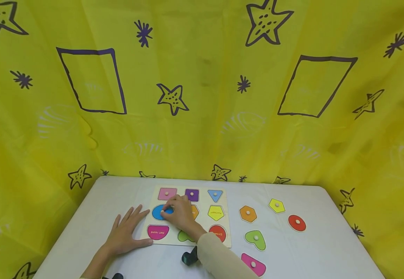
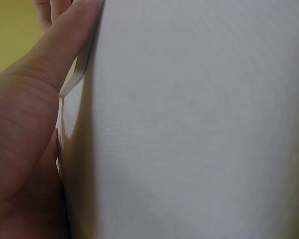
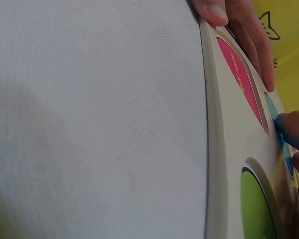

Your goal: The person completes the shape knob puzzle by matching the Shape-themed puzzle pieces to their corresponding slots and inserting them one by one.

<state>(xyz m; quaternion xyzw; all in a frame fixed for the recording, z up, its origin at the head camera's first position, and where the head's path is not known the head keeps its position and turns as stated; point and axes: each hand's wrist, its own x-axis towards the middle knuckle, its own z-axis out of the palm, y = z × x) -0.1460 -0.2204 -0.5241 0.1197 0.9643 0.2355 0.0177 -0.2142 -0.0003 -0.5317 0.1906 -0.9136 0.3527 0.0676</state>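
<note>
A wooden peg puzzle board (image 1: 204,225) lies on the white table. My right hand (image 1: 182,214) pinches the small knob of the blue oval puzzle piece (image 1: 157,212), which lies at its oval slot; whether it sits fully down I cannot tell. My left hand (image 1: 125,232) rests spread beside the board, with its thumb at the board's near corner. Knobbed pieces fill the back row: a pink rectangle (image 1: 171,191), a purple square (image 1: 195,192) and a blue triangle (image 1: 215,192). The right hand partly covers the orange hexagon slot and the green heart slot (image 3: 255,204).
Loose knobbed pieces lie right of the board: orange hexagon (image 1: 248,217), yellow pentagon (image 1: 280,209), red circle (image 1: 295,226), green heart (image 1: 259,243) and magenta half round (image 1: 259,270), partly behind the right sleeve. A yellow patterned curtain (image 1: 202,135) hangs around the table.
</note>
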